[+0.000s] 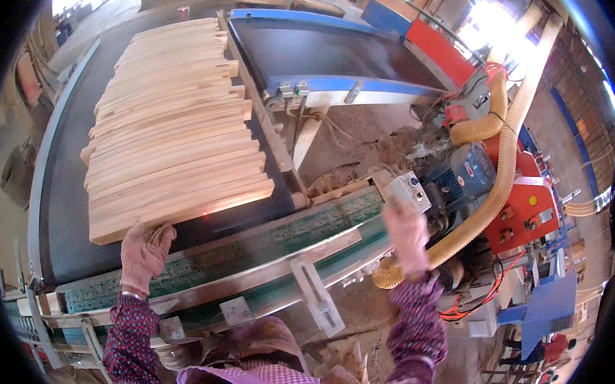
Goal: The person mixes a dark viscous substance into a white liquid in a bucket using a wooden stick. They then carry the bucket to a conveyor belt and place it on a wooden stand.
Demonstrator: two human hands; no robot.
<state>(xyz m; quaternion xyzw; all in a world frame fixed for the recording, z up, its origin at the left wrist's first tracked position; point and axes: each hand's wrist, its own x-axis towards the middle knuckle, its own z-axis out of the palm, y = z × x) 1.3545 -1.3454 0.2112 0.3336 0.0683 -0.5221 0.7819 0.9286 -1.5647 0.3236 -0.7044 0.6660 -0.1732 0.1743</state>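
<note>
Pale wooden strips [180, 128] lie side by side in a long row on a black conveyor belt [71, 182], their right ends uneven. At the row's near edge, my left hand [145, 255], in a pinkish work glove, has its loosely bent fingertips by the closest strip and is not wrapped round it. My right hand [406, 234], gloved too, is smeared by motion in front of a small grey control box [412, 191] with knobs. Whether it touches the box cannot be made out, and its fingers are too blurred to read.
A green feed belt [306, 223] with metal rails and a slotted bracket [316, 297] crosses before me. Blue-framed conveyor [334, 52] stands behind. On the right are a blue motor [470, 168], yellow ribbed hose [503, 180] and red machine panel [527, 201]. People are far right.
</note>
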